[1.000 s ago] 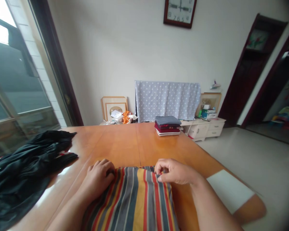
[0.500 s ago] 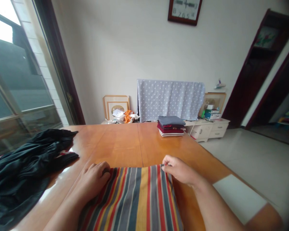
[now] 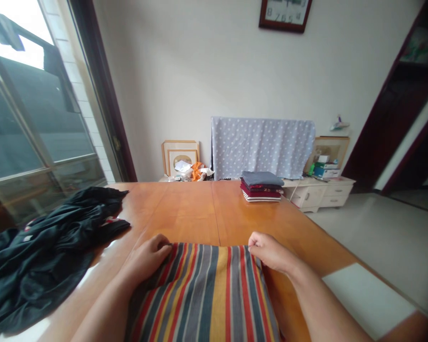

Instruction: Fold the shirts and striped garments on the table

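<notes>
A striped cloth point(image 3: 214, 289) in red, yellow, grey and dark blue-green lies in front of me on the wooden table point(image 3: 185, 209); its near part runs out of the bottom of the view. My left hand point(image 3: 152, 256) is closed at its far left corner, fingers curled over the edge. At the far right corner my right hand point(image 3: 267, 251) pinches the cloth between thumb and fingers. Between the two hands the far edge runs nearly straight, and the stripes ripple slightly on the left.
A heap of black clothing point(image 3: 53, 256) covers the table's left side. Folded clothes point(image 3: 261, 186) are stacked near the far edge. A pale flat sheet point(image 3: 369, 297) lies at the right. Beyond the table, a dotted cloth point(image 3: 262, 147) drapes over something by a white cabinet point(image 3: 316, 194).
The whole view has shifted, so things appear further right. Both hands stay at the striped cloth's far corners, and the cloth lies much as before.
</notes>
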Demonstrator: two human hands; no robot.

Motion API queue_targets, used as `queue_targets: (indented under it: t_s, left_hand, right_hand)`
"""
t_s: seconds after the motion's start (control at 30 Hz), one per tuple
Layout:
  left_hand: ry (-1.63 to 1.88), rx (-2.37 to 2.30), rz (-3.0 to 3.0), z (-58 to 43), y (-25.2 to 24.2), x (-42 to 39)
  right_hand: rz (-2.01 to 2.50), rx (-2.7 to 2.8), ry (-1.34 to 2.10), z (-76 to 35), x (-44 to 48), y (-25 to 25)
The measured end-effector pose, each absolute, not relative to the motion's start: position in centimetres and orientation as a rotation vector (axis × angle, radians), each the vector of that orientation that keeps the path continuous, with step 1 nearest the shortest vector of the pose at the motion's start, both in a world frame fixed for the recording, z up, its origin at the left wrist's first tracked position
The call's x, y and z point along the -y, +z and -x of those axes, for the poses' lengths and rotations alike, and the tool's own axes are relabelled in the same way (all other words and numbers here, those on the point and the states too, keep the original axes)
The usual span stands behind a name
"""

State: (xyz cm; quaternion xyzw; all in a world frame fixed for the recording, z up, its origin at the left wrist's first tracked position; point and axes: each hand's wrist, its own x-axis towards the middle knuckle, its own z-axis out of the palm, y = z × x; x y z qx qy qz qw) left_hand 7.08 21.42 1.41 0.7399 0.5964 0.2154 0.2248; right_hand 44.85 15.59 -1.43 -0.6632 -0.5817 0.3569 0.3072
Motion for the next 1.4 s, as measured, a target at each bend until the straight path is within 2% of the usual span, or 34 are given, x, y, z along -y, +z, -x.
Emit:
queue_targets:
  t_s: [0.27,0.47,0.67,0.83,0.97,1.13,1.27,1.4]
  left_hand:
    - [0.902,-1.552,-1.664,-7.1,1.4,-21.3]
    - [1.089,-1.735,-1.682,-6.0,3.2,-20.5]
    - [0.842,-1.721,-2.100,-7.8,4.1,-18.9]
    - [0.401,-1.752,-2.353,-10.4,-0.2,-18.5]
    - [0.277,-1.851,-2.459,-10.9,-2.5,-18.5]
    - [0.117,-1.878,-2.417,-11.1,-0.9,-18.6]
    - [0.223,-1.895,-2.457,-12.9,1.4,-18.7]
    - [0.547,-1.469,-2.500,-17.9,2.7,-18.5]
  right_hand:
    - [1.684,1.514,1.037,-44.9,-15.6,-1.8]
    - [1.724,1.546,0.984,-44.9,-15.8,-2.1]
    - [1.713,1.527,0.987,-44.7,-15.6,-1.8]
    - [1.717,1.492,1.013,-44.7,-15.5,-1.5]
    - [1.739,1.446,1.047,-44.6,-15.4,-1.1]
    - [1.743,1.430,1.071,-44.8,-15.4,-0.6]
    - [1.693,1.398,1.100,-45.4,-15.6,-0.7]
    - [1.657,1.368,1.128,-45.8,-15.8,-0.9]
